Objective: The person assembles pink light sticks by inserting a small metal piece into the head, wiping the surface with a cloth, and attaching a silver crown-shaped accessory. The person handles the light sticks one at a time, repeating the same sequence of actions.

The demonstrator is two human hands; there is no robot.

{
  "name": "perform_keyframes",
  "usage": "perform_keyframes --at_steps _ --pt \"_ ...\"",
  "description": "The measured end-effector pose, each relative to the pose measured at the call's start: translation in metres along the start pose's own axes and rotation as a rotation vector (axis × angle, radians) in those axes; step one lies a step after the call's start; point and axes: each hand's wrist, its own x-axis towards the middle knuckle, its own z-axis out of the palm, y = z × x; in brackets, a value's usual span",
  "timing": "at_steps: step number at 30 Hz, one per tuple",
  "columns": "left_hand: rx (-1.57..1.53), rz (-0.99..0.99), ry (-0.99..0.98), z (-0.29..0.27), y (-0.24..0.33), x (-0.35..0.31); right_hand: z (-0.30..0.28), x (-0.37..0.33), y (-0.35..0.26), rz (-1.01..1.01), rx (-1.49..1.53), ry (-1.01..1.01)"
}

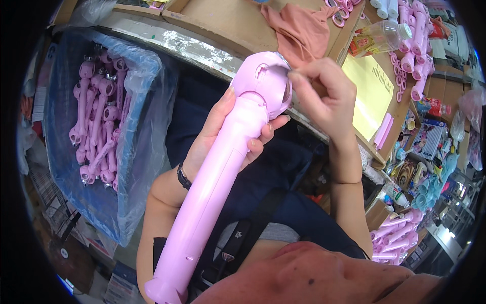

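A long pink plastic wand-shaped body [212, 177], with a thick handle and a rounded head, lies aslant in front of me, head end up and away. Wrapped round its neck just below the head is my left hand [223, 121], its fingertips showing on the right side. The head [258, 83] has a slot on its near face and a darker opening along its right edge. At that edge, my right hand [324, 93] has its thumb and forefinger pinched together; whether something small is between them cannot be made out.
On the left stands a blue bin [144, 131] lined with clear plastic, holding several similar pink pieces. A brown cardboard-covered bench [217, 23] lies ahead, with an orange cloth [298, 30], a clear bottle [379, 38] and a yellow sheet [367, 91]. More pink parts [397, 235] are heaped at right.
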Motion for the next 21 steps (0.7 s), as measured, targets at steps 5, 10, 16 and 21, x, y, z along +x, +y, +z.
perform_keyframes --at_steps 5,10,16,21 --pt "-0.007 -0.016 -0.022 -0.001 0.000 0.001 -0.001 -0.001 -0.006 -0.112 -0.056 -0.020" --pt "-0.006 -0.014 -0.039 -0.001 0.000 0.001 -0.004 0.000 -0.014 -0.367 -0.220 0.066" --pt "0.061 0.006 -0.055 -0.001 -0.004 0.003 -0.002 -0.008 -0.017 -0.429 -0.400 0.027" --pt "0.082 -0.008 -0.042 -0.001 -0.006 0.004 -0.005 -0.007 -0.020 -0.451 -0.439 0.032"
